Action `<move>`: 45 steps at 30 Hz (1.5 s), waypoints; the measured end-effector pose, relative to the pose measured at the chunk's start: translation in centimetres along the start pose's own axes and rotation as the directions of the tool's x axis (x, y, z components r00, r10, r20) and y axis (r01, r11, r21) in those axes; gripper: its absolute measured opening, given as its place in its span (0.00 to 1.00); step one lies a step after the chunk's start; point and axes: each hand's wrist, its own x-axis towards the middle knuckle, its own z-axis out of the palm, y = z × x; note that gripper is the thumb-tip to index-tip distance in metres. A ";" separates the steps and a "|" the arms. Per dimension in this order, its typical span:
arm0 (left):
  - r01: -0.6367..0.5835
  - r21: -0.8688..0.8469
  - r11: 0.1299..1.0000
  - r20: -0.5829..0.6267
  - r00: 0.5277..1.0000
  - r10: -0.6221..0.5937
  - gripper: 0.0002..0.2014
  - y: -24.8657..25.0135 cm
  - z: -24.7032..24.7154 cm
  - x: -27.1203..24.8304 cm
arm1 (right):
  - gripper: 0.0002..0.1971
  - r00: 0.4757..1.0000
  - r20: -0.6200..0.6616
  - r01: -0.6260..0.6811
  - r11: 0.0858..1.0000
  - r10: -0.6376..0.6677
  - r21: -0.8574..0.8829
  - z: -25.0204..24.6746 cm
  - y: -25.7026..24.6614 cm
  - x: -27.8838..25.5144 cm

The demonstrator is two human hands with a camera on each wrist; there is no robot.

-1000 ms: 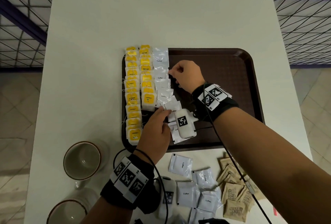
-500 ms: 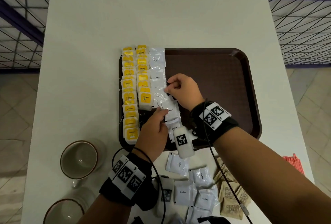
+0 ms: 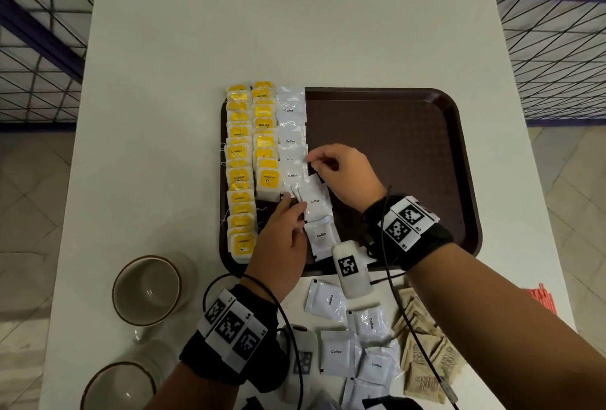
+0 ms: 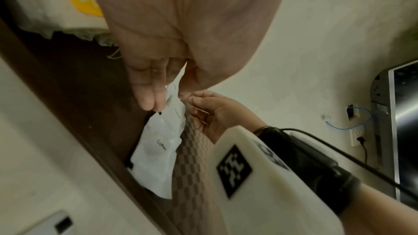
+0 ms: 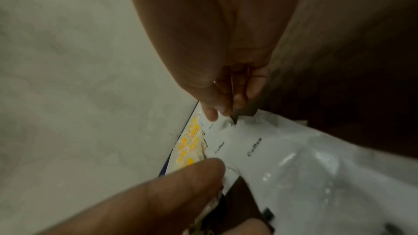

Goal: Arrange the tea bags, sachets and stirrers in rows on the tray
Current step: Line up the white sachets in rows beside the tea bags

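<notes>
A brown tray (image 3: 393,134) carries two columns of yellow tea bags (image 3: 251,160) along its left side, and beside them a column of white coffee sachets (image 3: 290,124). The nearer sachets of that column overlap and one (image 3: 315,201) lies tilted. My left hand (image 3: 290,198) pinches the lower left edge of a sachet (image 4: 175,96) there. My right hand (image 3: 313,162) pinches an upper corner of a sachet (image 5: 228,122) in the same cluster. I cannot tell whether both hold the same sachet.
Loose coffee sachets (image 3: 336,352) and brown sugar sachets (image 3: 423,354) lie on the white table (image 3: 164,82) in front of the tray. Red stirrers (image 3: 541,301) show at the right edge. Two cups (image 3: 147,290) (image 3: 118,386) stand at the near left. The tray's right half is bare.
My right hand has come down the sachet column towards me and now pinches a corner lower in the row. The left hand has stayed at the nearer sachets.
</notes>
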 end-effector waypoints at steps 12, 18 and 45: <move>-0.024 0.135 0.991 0.031 0.999 0.020 0.23 0.7 0.3 0.8 | 0.22 0.972 0.120 0.224 0.947 -0.200 -0.232 1.5 1.0 -1.7; 0.012 0.031 0.999 0.001 1.000 -0.012 0.22 0.1 0.0 0.1 | 0.14 0.991 -0.088 -0.111 0.983 0.098 -0.148 -0.4 1.3 -2.6; 0.008 -0.031 0.999 -0.082 0.997 -0.010 0.23 -0.5 0.8 -1.1 | 0.12 0.978 -0.093 -0.173 0.976 0.185 0.131 2.5 1.4 -6.6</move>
